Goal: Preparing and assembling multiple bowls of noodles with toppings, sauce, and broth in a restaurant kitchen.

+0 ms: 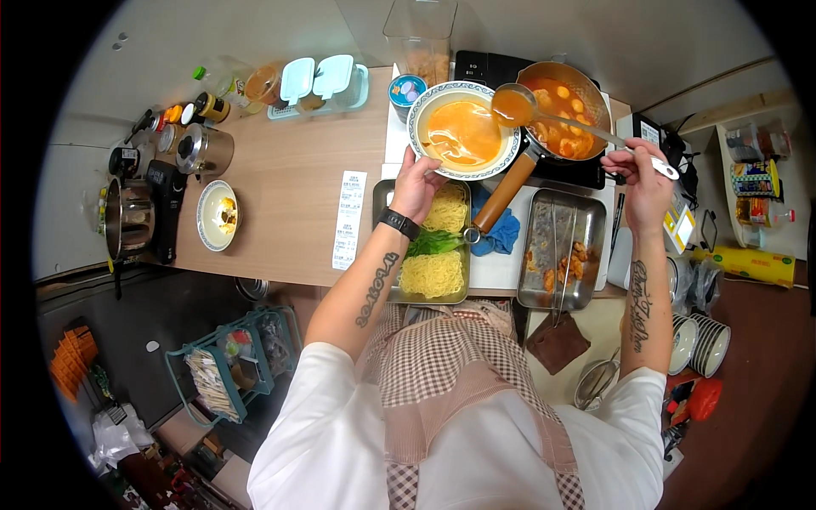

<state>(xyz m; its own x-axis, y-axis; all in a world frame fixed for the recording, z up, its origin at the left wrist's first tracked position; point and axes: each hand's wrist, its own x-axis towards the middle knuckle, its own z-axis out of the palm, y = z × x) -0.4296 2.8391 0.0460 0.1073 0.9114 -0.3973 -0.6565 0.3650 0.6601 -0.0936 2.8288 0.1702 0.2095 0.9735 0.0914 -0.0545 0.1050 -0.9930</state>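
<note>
My left hand (415,185) grips the near-left rim of a white bowl (413,127) with a blue patterned edge; orange broth (465,127) fills much of it. In my right hand (642,174) is the handle of a ladle (513,105), its scoop full of orange liquid at the bowl's right rim. Just right of the bowl, a pan (602,100) with a wooden handle (507,194) holds red-orange soup with round yellow pieces, on a black induction cooker (481,65). Below the bowl, a metal tray (384,194) carries noodle blocks (432,274) and green leaves (433,242).
A second metal tray (524,293) holds fried pieces and tongs (558,263). Between the trays lies a blue cloth (501,234). Leftward are a paper receipt (349,221), another bowl (209,223), a lidded pot (204,150), a steel pot (127,218) and several jars. Stacked bowls (710,344) stand at right.
</note>
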